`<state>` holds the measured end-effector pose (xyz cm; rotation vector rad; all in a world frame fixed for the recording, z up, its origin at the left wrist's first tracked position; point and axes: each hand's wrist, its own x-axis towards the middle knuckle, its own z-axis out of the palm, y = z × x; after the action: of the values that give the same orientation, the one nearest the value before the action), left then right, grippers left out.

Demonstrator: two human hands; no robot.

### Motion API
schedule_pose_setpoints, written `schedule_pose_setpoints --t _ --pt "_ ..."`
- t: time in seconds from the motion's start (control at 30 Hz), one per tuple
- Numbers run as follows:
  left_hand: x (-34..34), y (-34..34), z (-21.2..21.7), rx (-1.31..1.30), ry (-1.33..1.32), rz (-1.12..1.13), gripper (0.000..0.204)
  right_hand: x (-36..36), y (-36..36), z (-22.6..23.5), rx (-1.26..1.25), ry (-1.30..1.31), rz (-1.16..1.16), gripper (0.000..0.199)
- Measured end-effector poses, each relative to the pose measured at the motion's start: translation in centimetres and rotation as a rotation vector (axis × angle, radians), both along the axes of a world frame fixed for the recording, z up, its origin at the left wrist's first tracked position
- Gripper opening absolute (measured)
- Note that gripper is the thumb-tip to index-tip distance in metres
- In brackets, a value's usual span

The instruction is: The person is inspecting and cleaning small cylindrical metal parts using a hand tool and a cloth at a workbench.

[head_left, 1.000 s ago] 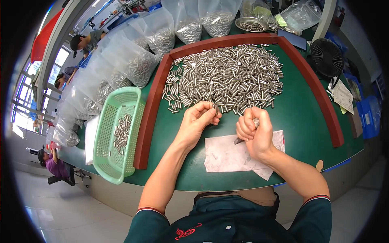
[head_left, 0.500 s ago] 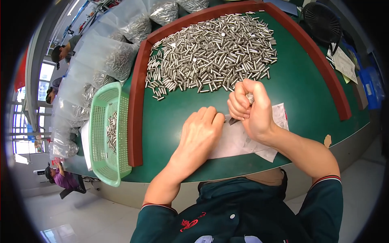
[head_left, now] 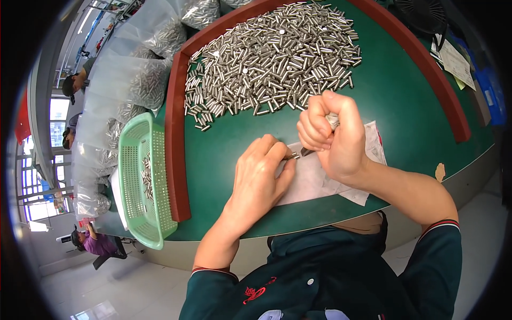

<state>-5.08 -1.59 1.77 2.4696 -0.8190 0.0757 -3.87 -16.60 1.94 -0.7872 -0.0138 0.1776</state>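
A small shiny metal pin [head_left: 293, 156] sticks out from between the thumb and index finger of my left hand [head_left: 260, 170], which is pinched on it. Just to its right, my right hand [head_left: 336, 138] is closed in a fist around a tool with a whitish, wrapped-looking handle [head_left: 333, 120]. The tool's dark flat tip [head_left: 306, 152] pokes out below the fingers, close to the pin; most of it is hidden in the fist. Under both hands lies a stained whitish cloth or paper sheet [head_left: 306, 186]. Beyond them spreads a large heap of similar metal pins [head_left: 272, 64].
Dark red rails [head_left: 175, 144] border the green tabletop [head_left: 213, 165]. Outside the left rail stands a light green basket [head_left: 160, 213] with pins inside. Clear bags of pins [head_left: 149, 85] line the far left. A black fan [head_left: 421, 13] and papers [head_left: 456, 64] sit at the right.
My left hand has turned, so the thumb and more of the pin now show. The right fist keeps its grip on the tool. The whole view has shifted slightly.
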Motion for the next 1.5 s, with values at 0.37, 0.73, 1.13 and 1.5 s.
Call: schedule_pose_setpoints --t 0.37,0.73,1.13,1.5 --pt "-0.2 -0.2 0.0 -0.021 0.051 0.028 0.013 -0.1 0.1 -0.4 0.019 0.023 0.017 0.039" --pt "-0.2 -0.2 0.0 -0.044 0.053 0.032 0.013 -0.1 0.2 -0.4 0.021 0.017 0.023 0.039" --pt "0.0 -0.3 0.3 -0.122 0.163 0.09 0.01 -0.7 0.7 -1.1 -0.074 -0.057 0.017 0.038" --pt "-0.1 -0.2 0.1 -0.119 0.125 0.078 0.01 0.0 0.2 -0.8 0.078 -0.052 0.026 0.036"
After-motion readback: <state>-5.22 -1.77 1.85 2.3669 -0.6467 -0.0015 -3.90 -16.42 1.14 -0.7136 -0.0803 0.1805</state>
